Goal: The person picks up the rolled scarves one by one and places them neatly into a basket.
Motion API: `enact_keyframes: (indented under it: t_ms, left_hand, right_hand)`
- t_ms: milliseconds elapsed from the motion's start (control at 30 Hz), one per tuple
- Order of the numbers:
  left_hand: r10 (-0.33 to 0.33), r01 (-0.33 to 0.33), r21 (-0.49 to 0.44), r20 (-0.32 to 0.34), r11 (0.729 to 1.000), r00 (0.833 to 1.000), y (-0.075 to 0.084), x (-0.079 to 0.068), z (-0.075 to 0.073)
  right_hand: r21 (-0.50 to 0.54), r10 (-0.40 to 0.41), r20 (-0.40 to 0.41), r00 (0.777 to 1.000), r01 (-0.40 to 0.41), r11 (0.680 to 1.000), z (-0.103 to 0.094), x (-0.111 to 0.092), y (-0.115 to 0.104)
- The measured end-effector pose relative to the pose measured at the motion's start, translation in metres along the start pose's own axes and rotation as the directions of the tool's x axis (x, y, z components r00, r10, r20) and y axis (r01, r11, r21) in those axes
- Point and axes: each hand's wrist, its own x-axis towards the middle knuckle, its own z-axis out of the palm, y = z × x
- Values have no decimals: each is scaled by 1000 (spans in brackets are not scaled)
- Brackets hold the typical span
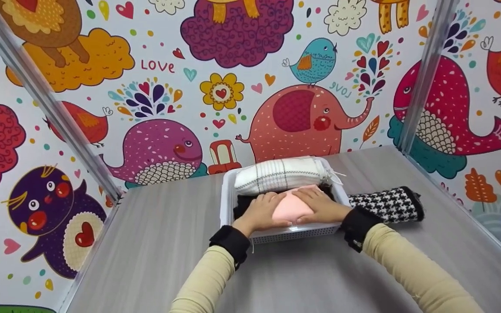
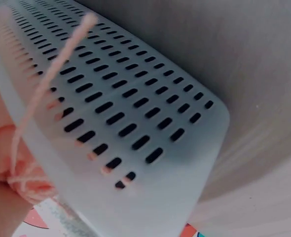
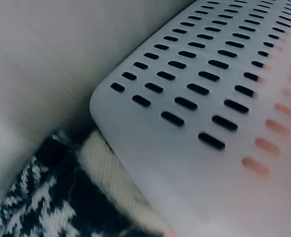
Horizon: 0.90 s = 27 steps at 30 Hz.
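A folded pink scarf (image 1: 292, 208) lies at the front of a white plastic basket (image 1: 294, 238) with slotted sides. My left hand (image 1: 261, 213) rests on the scarf's left end and my right hand (image 1: 322, 208) on its right end, fingers across the top and thumbs along the front. In the left wrist view a pink fringe strand (image 2: 52, 71) hangs over the basket wall (image 2: 135, 118). Behind the pink scarf sits a rolled white plaid scarf (image 1: 281, 174). Dark cloth (image 1: 244, 202) shows at the basket's left side, partly hidden.
A folded black-and-white houndstooth scarf (image 1: 387, 204) lies on the grey table (image 1: 168, 243), just right of the basket; its edge also shows in the right wrist view. Printed panels (image 1: 233, 87) with metal corner posts (image 1: 424, 78) enclose the table's back and sides.
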Motion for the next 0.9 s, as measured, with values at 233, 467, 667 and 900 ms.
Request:
enact_keyframes:
  t_ms: [233,467,667,900]
  left_hand:
    - [0,-3,-56,-41,998,999,-1,-20,-13]
    - [48,-144,-221,-390,964,920,-15,-58,-16]
    - [25,-436,-405,-709,803,705,4,-96,15]
    - [101,-327,-474,-441,818,892,12,-135,49]
  right_hand:
    - [292,-20,-39,999,30,956,-37,-42,24]
    - [374,315,-125,941,-250,893,-60,-93,65]
    - [278,397,-3,918,-380,882,-51,-114,87]
    - [125,400,44,915,-403,907,-33,-115,104]
